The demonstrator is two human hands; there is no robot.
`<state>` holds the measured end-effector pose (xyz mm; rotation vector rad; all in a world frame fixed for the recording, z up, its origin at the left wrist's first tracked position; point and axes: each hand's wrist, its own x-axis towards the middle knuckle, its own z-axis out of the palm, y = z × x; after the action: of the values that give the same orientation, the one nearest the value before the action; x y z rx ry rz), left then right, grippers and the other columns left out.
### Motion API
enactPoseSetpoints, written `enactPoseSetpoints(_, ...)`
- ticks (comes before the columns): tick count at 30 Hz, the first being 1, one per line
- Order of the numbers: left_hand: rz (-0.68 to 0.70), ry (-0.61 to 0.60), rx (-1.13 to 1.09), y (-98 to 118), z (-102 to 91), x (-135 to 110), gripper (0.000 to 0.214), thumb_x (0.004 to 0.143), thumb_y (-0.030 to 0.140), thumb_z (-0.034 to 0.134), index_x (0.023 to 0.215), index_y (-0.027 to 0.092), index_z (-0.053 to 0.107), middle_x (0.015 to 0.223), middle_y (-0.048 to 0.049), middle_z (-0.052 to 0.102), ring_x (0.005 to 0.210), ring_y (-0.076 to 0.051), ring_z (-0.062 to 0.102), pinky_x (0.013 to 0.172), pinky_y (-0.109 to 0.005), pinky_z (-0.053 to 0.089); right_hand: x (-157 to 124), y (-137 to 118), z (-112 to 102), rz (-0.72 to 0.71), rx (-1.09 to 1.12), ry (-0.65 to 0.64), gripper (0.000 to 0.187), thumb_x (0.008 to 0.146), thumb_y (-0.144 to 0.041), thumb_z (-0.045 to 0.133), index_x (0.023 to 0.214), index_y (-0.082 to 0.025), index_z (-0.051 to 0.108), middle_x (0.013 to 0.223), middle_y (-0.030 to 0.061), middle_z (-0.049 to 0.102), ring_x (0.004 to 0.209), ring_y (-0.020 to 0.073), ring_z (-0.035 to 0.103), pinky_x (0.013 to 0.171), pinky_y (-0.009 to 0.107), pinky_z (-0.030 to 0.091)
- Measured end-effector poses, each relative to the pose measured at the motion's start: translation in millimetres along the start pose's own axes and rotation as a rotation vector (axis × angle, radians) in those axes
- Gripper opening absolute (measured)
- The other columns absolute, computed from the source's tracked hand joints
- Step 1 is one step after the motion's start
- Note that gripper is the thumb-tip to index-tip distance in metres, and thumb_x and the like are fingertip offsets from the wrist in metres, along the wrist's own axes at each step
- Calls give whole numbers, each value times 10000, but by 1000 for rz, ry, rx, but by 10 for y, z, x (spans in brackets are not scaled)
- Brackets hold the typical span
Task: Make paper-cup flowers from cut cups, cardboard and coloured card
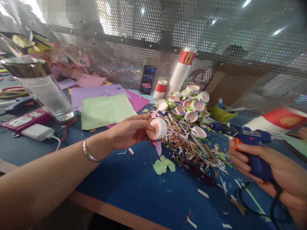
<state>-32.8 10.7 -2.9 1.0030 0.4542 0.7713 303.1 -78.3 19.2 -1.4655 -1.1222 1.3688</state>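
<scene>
My left hand is closed around a small white paper cup with a red print, held sideways above the blue tabletop; a purple paper strip hangs from the cup. On the right, my right hand grips a blue glue gun with an orange trigger, its nozzle pointing left toward a heap of paper scraps. The gun's black cord loops below the hand. A silver bangle sits on my left wrist.
A cluster of decorated cups lies behind the scraps, with a tall cup stack leaning on the mesh screen. Green paper and purple paper lie left of centre. A glass tumbler, white charger and scissors are nearby.
</scene>
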Motion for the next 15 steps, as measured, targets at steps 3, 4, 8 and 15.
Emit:
enactPoseSetpoints(3,-10,26,17,-2,12,-5,87,726,86,667,795,124,629,730,-23,650,678,-120,638,685,-233,547,-2,62,-209,74,78,92,386,925,-334,665,569,-189,639,534,16,525,372,69,452,346,150,394)
enactPoseSetpoints(4,-12,27,20,-3,16,-6,92,725,91,672,801,124,632,730,-21,648,675,-119,638,678,-229,542,-4,86,-255,101,113,140,396,915,-320,677,545,-186,633,512,10,514,351,60,438,326,140,366)
enactPoseSetpoints(8,-28,30,50,-9,30,-7,102,721,113,686,815,122,646,756,-37,673,696,-131,650,703,-242,547,2,154,-341,246,201,224,341,917,-290,687,595,-176,698,524,16,590,380,54,538,365,105,381)
enactPoseSetpoints(15,-19,26,44,16,39,-17,77,734,87,672,796,129,654,692,-7,642,627,-101,581,747,-273,548,9,245,-477,79,-296,331,285,838,-377,772,624,-191,804,563,110,721,426,201,685,355,211,448)
